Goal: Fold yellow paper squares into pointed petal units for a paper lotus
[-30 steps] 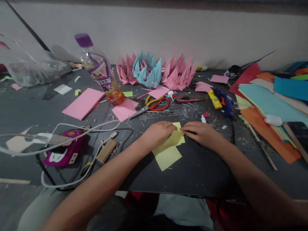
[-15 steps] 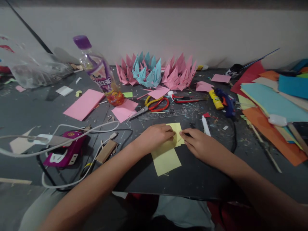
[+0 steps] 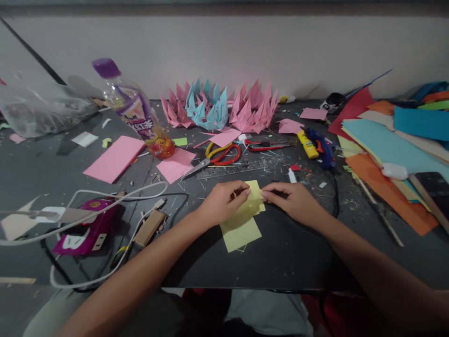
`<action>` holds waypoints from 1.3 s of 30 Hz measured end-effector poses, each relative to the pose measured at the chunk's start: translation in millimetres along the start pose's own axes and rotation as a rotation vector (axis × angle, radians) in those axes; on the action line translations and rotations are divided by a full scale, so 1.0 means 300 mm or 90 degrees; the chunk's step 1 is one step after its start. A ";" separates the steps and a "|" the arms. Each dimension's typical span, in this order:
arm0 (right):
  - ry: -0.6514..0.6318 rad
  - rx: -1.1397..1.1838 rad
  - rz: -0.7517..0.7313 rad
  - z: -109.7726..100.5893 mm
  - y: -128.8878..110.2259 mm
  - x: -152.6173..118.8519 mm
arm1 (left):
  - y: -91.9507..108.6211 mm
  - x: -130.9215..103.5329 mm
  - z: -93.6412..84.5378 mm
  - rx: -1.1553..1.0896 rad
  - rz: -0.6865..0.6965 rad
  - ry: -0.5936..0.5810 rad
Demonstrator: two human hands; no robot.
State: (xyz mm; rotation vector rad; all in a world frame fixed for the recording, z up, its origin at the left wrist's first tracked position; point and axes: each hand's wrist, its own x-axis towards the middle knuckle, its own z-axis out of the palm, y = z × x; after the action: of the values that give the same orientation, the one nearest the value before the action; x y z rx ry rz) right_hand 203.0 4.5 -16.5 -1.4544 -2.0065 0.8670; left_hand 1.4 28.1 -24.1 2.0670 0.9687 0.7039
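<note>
Pale yellow paper pieces lie in front of me, an upper yellow paper (image 3: 255, 202) between my hands and a lower yellow sheet (image 3: 242, 235) nearer the table edge. My left hand (image 3: 224, 202) is closed, thumb and forefinger together over the upper paper's left side. My right hand (image 3: 296, 202) pinches that paper at its right edge. The fingers partly cover the upper paper, so its folds are hard to make out. Beyond the hands lie red and yellow-handled scissors (image 3: 224, 153) and a clear ruler (image 3: 233, 170).
Pink paper crowns of points (image 3: 254, 110) and a blue one (image 3: 206, 107) stand by the wall. A drink bottle (image 3: 140, 117) is at back left, a purple device (image 3: 89, 229) with cables at left. At right are a glue gun (image 3: 322, 149), glue stick (image 3: 307, 144) and coloured sheets (image 3: 396, 140).
My left thumb now shows, meeting the forefinger over the yellow paper. My right hand's fingers have shifted slightly at the paper's edge. The whole view has turned a little to the right.
</note>
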 end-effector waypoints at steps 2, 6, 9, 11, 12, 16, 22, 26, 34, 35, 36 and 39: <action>-0.003 0.036 0.014 0.002 -0.014 -0.004 | 0.009 0.000 0.005 -0.083 -0.037 -0.002; 0.006 0.071 0.035 0.003 -0.032 -0.009 | 0.009 -0.001 0.017 -0.206 -0.097 -0.009; 0.013 0.086 0.052 0.004 -0.039 -0.010 | 0.013 -0.003 0.023 -0.243 -0.118 -0.003; 0.022 0.093 0.055 0.006 -0.043 -0.009 | 0.022 -0.004 0.025 -0.249 -0.115 0.006; 0.027 0.097 0.053 0.007 -0.045 -0.009 | 0.027 -0.005 0.026 -0.249 -0.111 0.014; 0.056 0.106 0.042 0.011 -0.051 -0.010 | 0.036 -0.005 0.026 -0.247 -0.112 0.043; 0.060 0.067 0.021 0.004 -0.049 -0.015 | 0.026 0.001 0.013 -0.309 -0.196 -0.084; 0.032 0.073 0.017 0.005 -0.045 -0.013 | 0.042 0.009 0.007 -0.388 -0.267 -0.099; 0.033 0.156 0.065 0.024 -0.047 -0.007 | 0.032 0.010 0.018 -0.398 -0.250 -0.093; 0.029 0.161 0.069 0.025 -0.048 -0.006 | 0.026 0.008 0.023 -0.383 -0.236 -0.073; 0.025 0.165 0.071 0.027 -0.048 -0.005 | 0.020 0.006 0.028 -0.367 -0.223 -0.051; 0.013 0.178 0.073 0.031 -0.047 -0.001 | 0.009 0.002 0.038 -0.330 -0.203 -0.011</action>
State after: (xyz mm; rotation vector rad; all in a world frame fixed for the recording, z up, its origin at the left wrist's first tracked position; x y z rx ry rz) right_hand 187.5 -0.9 -12.4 -1.4201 -1.7201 1.1255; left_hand 11.2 23.0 -28.5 1.4282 0.9571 0.6792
